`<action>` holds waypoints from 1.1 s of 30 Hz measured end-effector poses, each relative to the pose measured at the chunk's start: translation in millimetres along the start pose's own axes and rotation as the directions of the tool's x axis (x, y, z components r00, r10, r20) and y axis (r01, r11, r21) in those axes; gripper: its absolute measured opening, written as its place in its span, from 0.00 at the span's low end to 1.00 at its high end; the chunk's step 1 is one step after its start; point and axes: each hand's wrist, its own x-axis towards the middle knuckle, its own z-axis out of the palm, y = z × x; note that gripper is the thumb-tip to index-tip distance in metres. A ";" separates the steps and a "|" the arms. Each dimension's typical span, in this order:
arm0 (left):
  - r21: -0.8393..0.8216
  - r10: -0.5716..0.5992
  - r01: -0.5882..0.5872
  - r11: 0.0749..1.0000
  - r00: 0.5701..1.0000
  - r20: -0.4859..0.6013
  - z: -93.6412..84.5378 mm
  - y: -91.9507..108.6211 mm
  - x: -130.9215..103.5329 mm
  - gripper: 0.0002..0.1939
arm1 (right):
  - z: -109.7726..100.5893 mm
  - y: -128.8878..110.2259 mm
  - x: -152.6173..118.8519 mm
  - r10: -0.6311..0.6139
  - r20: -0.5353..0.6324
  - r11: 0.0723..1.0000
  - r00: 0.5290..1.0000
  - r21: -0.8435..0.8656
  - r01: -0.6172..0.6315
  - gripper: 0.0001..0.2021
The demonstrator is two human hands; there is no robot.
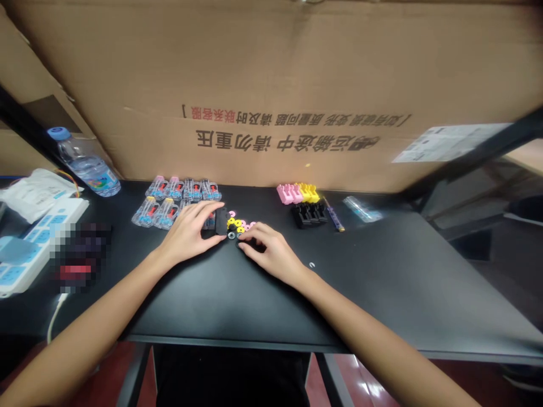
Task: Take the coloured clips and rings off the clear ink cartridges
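Note:
My left hand (193, 230) holds a small black part (221, 221) upright between its thumb and fingers. Just right of it, small yellow, pink and dark rings (240, 224) lie in a loose group on the black table (203, 305). My right hand (265, 247) is at the near edge of these rings, thumb and index finger close together; whatever is between the fingertips is too small to make out. Behind my left hand stand two rows of clear plastic pieces (158, 186) with red and blue insides, some partly hidden by the hand.
Pink clips (289, 194), yellow clips (309, 193) and black clips (309, 215) stand right of centre, beside a thin purple stick (334, 216) and a clear packet (362, 209). At left are a bottle (91, 164), a power strip (44, 240) and a cable. Cardboard (271, 68) rises behind.

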 end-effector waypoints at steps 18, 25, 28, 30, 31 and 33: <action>-0.059 0.092 -0.087 0.995 0.991 0.093 3.8 7.4 -2.9 0.38 | 5.6 -10.8 -2.2 0.285 0.012 0.824 0.958 0.508 -0.251 0.18; -0.068 0.171 -0.163 0.984 0.977 0.130 6.7 12.8 -3.5 0.36 | 7.1 -9.7 0.3 0.341 -0.002 0.740 0.940 0.618 -0.267 0.19; -0.064 0.174 -0.167 0.984 0.976 0.130 6.1 13.3 -3.4 0.35 | 5.0 -9.6 0.8 0.334 -0.026 0.765 0.942 0.591 -0.255 0.17; -0.061 0.168 -0.161 0.985 0.977 0.133 5.8 13.5 -3.4 0.35 | 4.4 -9.3 0.7 0.325 -0.022 0.773 0.946 0.582 -0.252 0.17; -0.061 0.167 -0.160 0.985 0.977 0.132 5.9 13.7 -3.5 0.35 | 4.6 -9.0 0.6 0.323 -0.015 0.772 0.946 0.583 -0.254 0.17; -0.065 0.171 -0.163 0.984 0.977 0.128 6.5 13.8 -3.7 0.35 | 5.9 -8.2 0.3 0.326 -0.005 0.762 0.945 0.594 -0.259 0.16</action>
